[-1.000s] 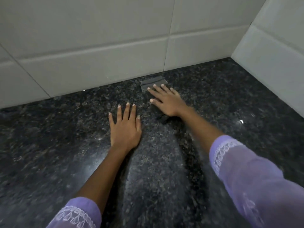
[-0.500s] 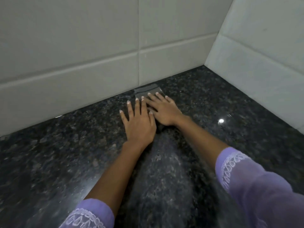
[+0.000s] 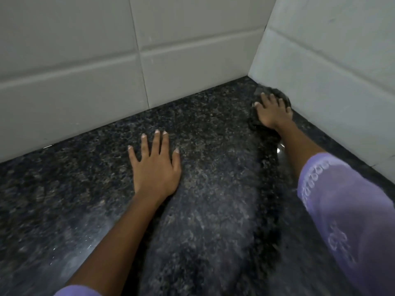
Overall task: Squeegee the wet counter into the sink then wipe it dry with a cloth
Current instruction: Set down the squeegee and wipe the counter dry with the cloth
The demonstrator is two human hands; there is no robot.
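The dark speckled granite counter point(image 3: 89, 193) fills the lower view and meets pale tiled walls. My left hand point(image 3: 155, 165) lies flat on the stone near the middle, fingers spread, holding nothing. My right hand point(image 3: 272, 111) presses down on a dark grey cloth point(image 3: 257, 122) bunched in the far right corner, close to the side wall. Most of the cloth is hidden under the hand. No squeegee or sink shows in this view.
A pale tiled back wall point(image 3: 85, 67) runs along the counter's far edge, and a tiled side wall point(image 3: 331, 77) closes the right side. They meet in a corner just beyond the cloth. A small bright glint point(image 3: 281, 149) shows on the counter beside my right forearm.
My right hand has slid the cloth along the back wall to the right, into the corner. My left hand, which was beside it, now lies apart from it, flat on the counter.
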